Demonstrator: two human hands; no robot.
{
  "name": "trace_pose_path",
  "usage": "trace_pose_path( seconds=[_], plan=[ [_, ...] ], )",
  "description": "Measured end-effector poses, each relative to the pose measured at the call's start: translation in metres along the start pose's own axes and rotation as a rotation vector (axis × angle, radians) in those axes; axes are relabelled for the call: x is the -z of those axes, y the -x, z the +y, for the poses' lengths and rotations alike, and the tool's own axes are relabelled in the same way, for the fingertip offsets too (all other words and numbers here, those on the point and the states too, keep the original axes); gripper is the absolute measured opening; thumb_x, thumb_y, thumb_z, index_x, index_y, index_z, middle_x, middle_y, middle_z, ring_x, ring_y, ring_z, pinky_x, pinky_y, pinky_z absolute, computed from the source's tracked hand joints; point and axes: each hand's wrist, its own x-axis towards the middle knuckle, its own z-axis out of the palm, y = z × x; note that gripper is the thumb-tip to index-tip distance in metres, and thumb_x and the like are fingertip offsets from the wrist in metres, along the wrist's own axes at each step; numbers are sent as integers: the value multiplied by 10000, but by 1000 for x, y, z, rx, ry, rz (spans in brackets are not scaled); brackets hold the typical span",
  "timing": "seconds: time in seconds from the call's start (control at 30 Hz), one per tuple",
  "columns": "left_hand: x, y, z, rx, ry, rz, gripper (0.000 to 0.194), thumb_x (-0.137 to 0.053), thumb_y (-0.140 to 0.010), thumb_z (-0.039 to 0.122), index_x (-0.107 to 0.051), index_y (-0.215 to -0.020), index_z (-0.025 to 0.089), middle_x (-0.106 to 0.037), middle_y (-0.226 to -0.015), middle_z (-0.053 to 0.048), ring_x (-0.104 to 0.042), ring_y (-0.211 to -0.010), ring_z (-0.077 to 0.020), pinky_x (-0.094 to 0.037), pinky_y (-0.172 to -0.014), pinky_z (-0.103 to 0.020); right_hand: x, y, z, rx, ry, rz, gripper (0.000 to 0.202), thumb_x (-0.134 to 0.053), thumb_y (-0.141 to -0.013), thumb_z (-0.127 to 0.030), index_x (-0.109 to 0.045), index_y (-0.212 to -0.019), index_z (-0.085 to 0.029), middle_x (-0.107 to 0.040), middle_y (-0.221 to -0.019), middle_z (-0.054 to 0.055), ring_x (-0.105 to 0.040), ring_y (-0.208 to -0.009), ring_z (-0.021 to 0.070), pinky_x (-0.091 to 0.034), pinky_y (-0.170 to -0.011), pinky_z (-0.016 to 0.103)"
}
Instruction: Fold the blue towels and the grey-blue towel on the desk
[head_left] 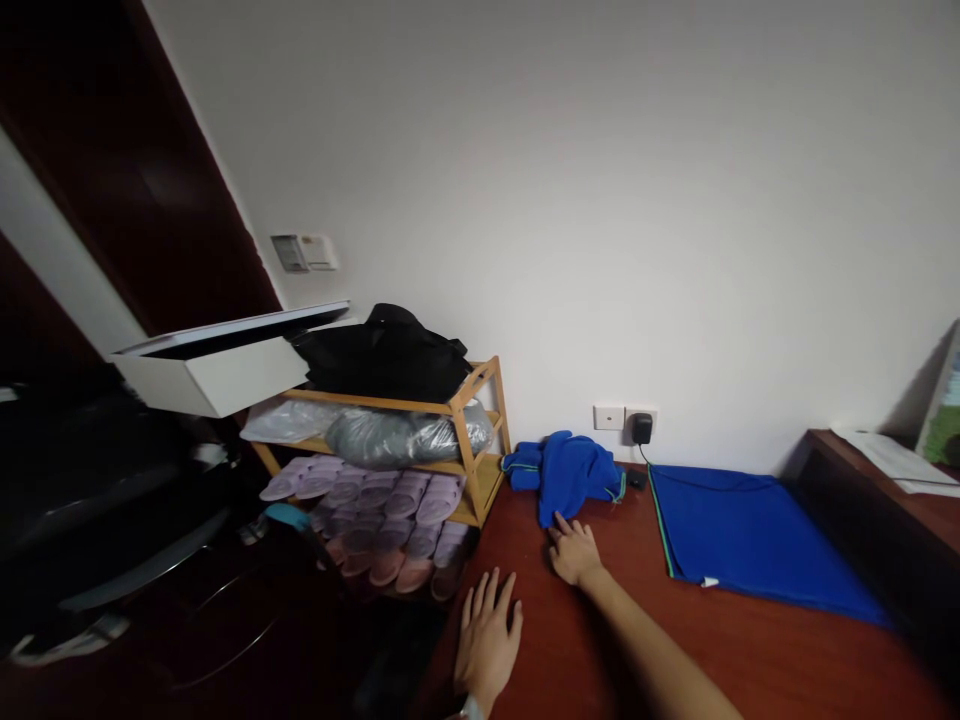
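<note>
Crumpled blue cloth (568,472) sits at the far edge of the red-brown table (600,640), against the wall, bunched in a loose heap with a thin green trim at its edges. My right hand (574,550) is at its near edge, fingertips touching or almost touching the fabric, fingers spread a little, gripping nothing that I can see. My left hand (487,630) lies flat and open on the table, nearer and to the left, palm down, empty. Right of the heap, a flat blue cloth (750,535) is spread out smooth, same green trim along its left edge. A black charger (641,428) is plugged into the wall socket just beyond, its cord running down between the two cloths. Left of the table a wooden rack (457,440) holds purple and pink slippers (390,500), a black bag (386,355) on top. White box (225,365) further left.
</note>
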Motion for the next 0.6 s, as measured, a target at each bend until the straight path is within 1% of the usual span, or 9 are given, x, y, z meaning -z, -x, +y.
trace_pose_path(
  seconds=[0.03, 0.1, 0.2, 0.3, 0.37, 0.43, 0.47, 0.53, 0.6],
  plan=[
    [0, 0, 0, 1, -3, 7, 482, -475, -983, 349, -586, -1449, 296, -561, -1536, -80, -499, -1421, -298, -381, -1179, -545, 1, 1, 0, -9, -5, 2, 528, -401, -959, -348, -572, -1443, -227, -413, -1627, 110, -455, -1368, 352, -317, -1114, 544],
    [1, 0, 1, 7, -9, 13, 479, -477, -979, 337, -593, -1442, 293, -568, -1529, -85, -511, -1409, -302, -383, -1175, -546, 4, 3, -2, -10, -21, 8, 531, -435, -949, -332, -567, -1448, -209, -465, -1589, 134, -452, -1373, 369, -305, -1122, 558],
    [1, 1, 1, 12, -14, 4, 485, -481, -973, 322, -594, -1444, 290, -568, -1528, -90, -518, -1401, -308, -388, -1170, -552, 11, 6, -10, 17, -67, 34, 471, -495, -920, -273, -639, -1361, -190, -573, -1488, 148, -484, -1346, 373, -302, -1134, 553],
    [2, 2, 1, 20, -12, -10, 493, -478, -970, 312, -588, -1450, 290, -559, -1537, -85, -508, -1413, -300, -386, -1175, -545, 25, 8, -19, 29, -160, 82, 365, -509, -898, -212, -734, -1183, -176, -685, -1314, 161, -588, -1236, 361, -389, -1079, 536],
    [3, 2, 1, 27, -9, -12, 497, -475, -967, 303, -584, -1452, 296, -552, -1544, -76, -498, -1423, -291, -375, -1185, -538, 45, 4, -24, 38, -253, 143, 367, -491, -902, -198, -744, -1167, -172, -709, -1263, 163, -632, -1190, 337, -453, -1037, 501],
    [4, 2, 2, 35, -3, -14, 497, -473, -966, 301, -585, -1451, 301, -551, -1546, -73, -494, -1426, -288, -369, -1188, -535, 77, -2, -27, 63, -354, 238, 408, -451, -934, -226, -724, -1231, -165, -691, -1306, 164, -628, -1224, 302, -468, -1057, 466],
    [5, 1, 2, 40, 3, -17, 496, -472, -965, 303, -589, -1448, 300, -552, -1545, -75, -495, -1425, -290, -368, -1187, -535, 99, -5, -27, 80, -401, 295, 431, -428, -954, -254, -706, -1269, -162, -673, -1341, 164, -610, -1260, 286, -456, -1089, 458],
    [6, 1, 3, 56, 19, -22, 498, -469, -962, 306, -596, -1443, 289, -553, -1544, -84, -493, -1426, -293, -360, -1190, -533, 152, -5, -26, 117, -478, 406, 476, -384, -995, -334, -662, -1345, -173, -625, -1421, 151, -558, -1334, 260, -412, -1150, 458],
    [8, 0, 5, 64, 46, -26, 502, -469, -955, 308, -602, -1438, 277, -546, -1549, -85, -484, -1434, -290, -340, -1202, -527, 211, 10, -27, 174, -541, 516, 515, -347, -1025, -426, -592, -1432, -227, -548, -1518, 107, -490, -1401, 228, -369, -1189, 450]
  ],
)
